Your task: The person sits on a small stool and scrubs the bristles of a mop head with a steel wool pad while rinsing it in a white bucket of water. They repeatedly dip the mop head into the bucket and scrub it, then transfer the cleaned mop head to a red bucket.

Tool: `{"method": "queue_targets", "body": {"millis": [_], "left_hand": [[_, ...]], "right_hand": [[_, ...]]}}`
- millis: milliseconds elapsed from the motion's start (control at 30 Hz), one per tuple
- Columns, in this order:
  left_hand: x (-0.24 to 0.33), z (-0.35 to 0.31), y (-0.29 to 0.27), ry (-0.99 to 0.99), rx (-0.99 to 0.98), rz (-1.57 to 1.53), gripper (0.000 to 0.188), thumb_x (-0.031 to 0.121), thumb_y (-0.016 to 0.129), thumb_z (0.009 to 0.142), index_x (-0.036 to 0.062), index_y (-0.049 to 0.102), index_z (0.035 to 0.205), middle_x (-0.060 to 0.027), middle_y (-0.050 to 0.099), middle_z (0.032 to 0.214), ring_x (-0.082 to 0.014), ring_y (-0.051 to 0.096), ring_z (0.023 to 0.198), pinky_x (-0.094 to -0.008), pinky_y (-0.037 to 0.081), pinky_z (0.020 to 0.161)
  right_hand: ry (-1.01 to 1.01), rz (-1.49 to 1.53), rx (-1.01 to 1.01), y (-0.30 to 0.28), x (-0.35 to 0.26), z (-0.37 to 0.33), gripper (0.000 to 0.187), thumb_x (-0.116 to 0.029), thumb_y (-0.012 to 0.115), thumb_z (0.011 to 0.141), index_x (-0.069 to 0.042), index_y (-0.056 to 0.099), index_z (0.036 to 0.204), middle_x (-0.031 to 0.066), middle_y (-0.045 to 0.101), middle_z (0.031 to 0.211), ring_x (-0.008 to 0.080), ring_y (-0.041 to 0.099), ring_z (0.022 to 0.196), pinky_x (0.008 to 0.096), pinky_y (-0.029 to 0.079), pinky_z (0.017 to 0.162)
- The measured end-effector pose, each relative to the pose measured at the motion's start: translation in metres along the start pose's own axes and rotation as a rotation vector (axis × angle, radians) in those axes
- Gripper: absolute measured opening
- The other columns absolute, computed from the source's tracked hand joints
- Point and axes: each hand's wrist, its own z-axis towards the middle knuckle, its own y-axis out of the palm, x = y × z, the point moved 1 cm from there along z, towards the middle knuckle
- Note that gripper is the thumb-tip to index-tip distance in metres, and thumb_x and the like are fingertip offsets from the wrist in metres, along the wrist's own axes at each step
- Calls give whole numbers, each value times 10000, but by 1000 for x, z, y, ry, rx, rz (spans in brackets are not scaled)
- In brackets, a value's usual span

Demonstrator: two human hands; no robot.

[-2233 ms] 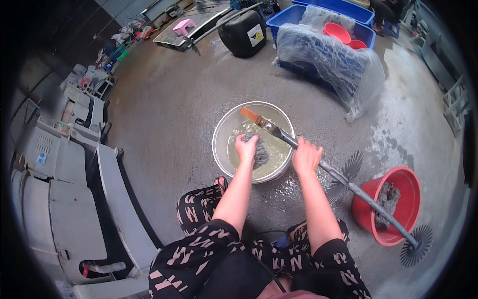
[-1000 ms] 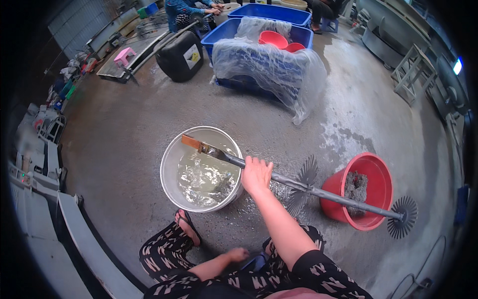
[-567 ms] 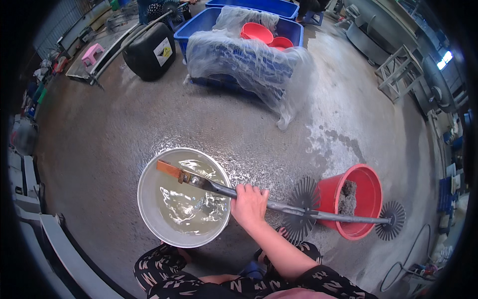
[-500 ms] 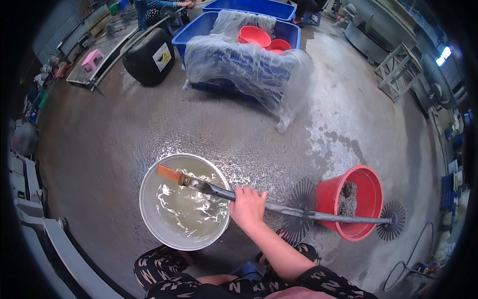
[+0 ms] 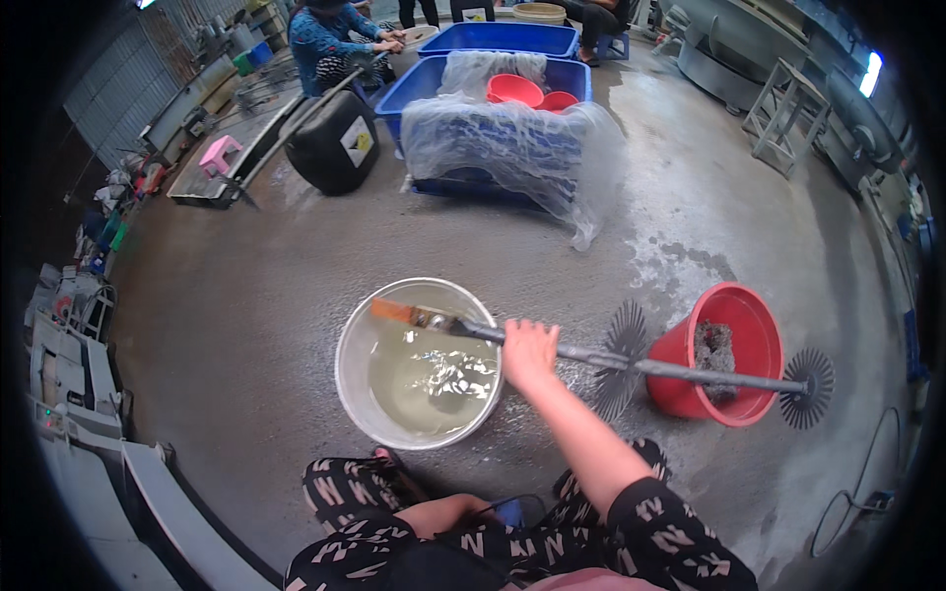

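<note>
My right hand [image 5: 530, 350] is closed round the middle of a long grey metal shaft [image 5: 581, 355], which slants across in front of me. At its left end is an orange-brown wooden piece [image 5: 392, 310], above a white bucket [image 5: 347, 364] of cloudy water. Two dark slotted discs sit on the shaft: one disc [image 5: 623, 360] beyond my hand, the other disc [image 5: 808, 387] at the right end. The shaft passes over a red bucket [image 5: 670, 369] holding grey, clumpy material [image 5: 717, 357]. My left forearm [image 5: 439, 514] lies low across my lap; the fingers cannot be made out.
Ahead stands a blue tub [image 5: 392, 98] draped with pale netting [image 5: 493, 148], with red basins [image 5: 514, 90] in it. A black jerrycan [image 5: 330, 148] and pink stool [image 5: 219, 155] are at far left. A co-worker [image 5: 330, 44] sits behind. A cable [image 5: 855, 473] lies at right.
The view has tilted up and shifted, so the buckets appear further right and more of the co-worker shows. My right hand keeps its hold on the shaft.
</note>
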Motion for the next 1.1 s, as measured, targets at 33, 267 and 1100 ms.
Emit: {"method": "queue_targets", "body": {"millis": [33,267,1100], "left_hand": [[-31,28,-5,-60,-1,163,236,196,576,868,62,664,1041,-78,658,1024,-159,595,942,-312,440,863],[16,88,-50,-37,427,925,466,434,612,838,83,620,1144,-170,639,1111,-338,601,1036,-439,465,892],[64,92,-304,-520,597,1046,958,531,765,646,70,387,1395,-184,485,1355,-319,475,1239,-418,397,1013]], "right_hand": [[-6,-8,-2,0,-5,1,227,-153,465,880,-115,604,1055,101,636,1008,273,590,993,476,334,924],[5,-19,19,2,-1,-4,216,-175,437,904,-125,592,1046,104,626,1043,275,565,1056,505,329,956],[-101,81,-107,2,0,-15,296,-140,443,893,-89,487,1181,139,545,1134,308,506,1128,569,318,1005]]}}
